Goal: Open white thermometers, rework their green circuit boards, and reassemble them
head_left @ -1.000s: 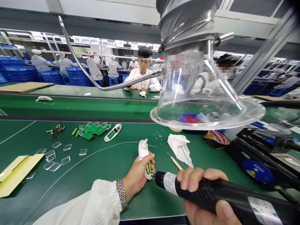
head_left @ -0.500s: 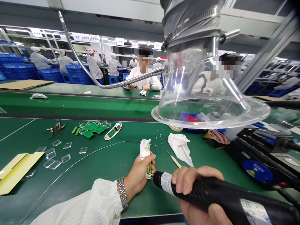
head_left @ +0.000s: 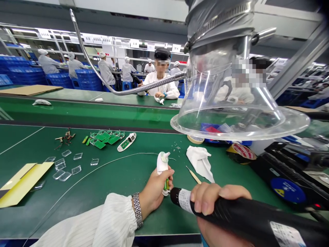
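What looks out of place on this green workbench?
Tiny pale bits lie scattered on the green mat, just past the white plastic device in the left hand. They look like stray debris, unlike the neatly grouped parts nearby.

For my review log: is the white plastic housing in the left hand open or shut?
Open: the white plastic housing sits in the left hand with green parts showing through its exposed side.

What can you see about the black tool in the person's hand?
The black electric screwdriver is a long, thick tool of matte black plastic. A white label sits near the front and another label near the back. The fingers of the right hand wrap around it. Its front end points at a white plastic device; its back end runs out of view.
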Motion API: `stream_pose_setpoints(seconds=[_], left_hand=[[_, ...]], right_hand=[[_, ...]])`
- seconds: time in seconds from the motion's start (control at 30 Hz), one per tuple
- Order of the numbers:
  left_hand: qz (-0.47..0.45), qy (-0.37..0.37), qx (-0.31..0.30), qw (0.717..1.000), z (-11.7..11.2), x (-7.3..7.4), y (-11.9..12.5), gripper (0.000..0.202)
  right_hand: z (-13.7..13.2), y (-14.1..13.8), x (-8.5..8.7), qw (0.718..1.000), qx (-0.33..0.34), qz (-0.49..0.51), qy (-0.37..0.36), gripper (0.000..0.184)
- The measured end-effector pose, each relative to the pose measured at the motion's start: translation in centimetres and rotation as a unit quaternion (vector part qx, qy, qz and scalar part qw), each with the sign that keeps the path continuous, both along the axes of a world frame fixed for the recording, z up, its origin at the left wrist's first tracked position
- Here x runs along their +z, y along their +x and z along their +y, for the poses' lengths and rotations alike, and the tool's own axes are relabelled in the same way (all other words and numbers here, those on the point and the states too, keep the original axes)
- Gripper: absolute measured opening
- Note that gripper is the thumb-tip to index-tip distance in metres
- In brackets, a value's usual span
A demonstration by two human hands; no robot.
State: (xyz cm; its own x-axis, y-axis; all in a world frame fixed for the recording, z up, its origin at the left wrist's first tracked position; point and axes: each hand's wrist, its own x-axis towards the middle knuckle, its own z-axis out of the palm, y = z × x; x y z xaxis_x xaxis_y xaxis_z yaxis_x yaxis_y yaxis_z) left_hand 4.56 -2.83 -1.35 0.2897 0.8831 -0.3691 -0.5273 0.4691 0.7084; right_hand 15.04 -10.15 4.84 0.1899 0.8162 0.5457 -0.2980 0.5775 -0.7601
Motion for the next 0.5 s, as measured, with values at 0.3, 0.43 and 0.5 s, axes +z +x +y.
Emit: stream_pose_setpoints(seconds=[0.3, 0.43, 0.5], left_hand=[[-0.006, -0.006, 0.009, 1.000, -0.07, 0.20, -0.02, 0.023], [-0.007, -0.004, 0.011, 1.000, 0.00, 0.10, -0.01, 0.023], [-0.006, -0.002, 0.012, 1.000, 0.07, 0.07, 0.00, 0.023]], right_hand=[[0.60, -1.00, -0.05, 0.997, -0.057, 0.045, -0.004, 0.028], [0.34, -0.60, 0.00, 0.999, -0.031, 0.022, -0.002, 0.028], [0.31, -0.37, -0.26, 1.000, -0.021, 0.011, 0.000, 0.023]])
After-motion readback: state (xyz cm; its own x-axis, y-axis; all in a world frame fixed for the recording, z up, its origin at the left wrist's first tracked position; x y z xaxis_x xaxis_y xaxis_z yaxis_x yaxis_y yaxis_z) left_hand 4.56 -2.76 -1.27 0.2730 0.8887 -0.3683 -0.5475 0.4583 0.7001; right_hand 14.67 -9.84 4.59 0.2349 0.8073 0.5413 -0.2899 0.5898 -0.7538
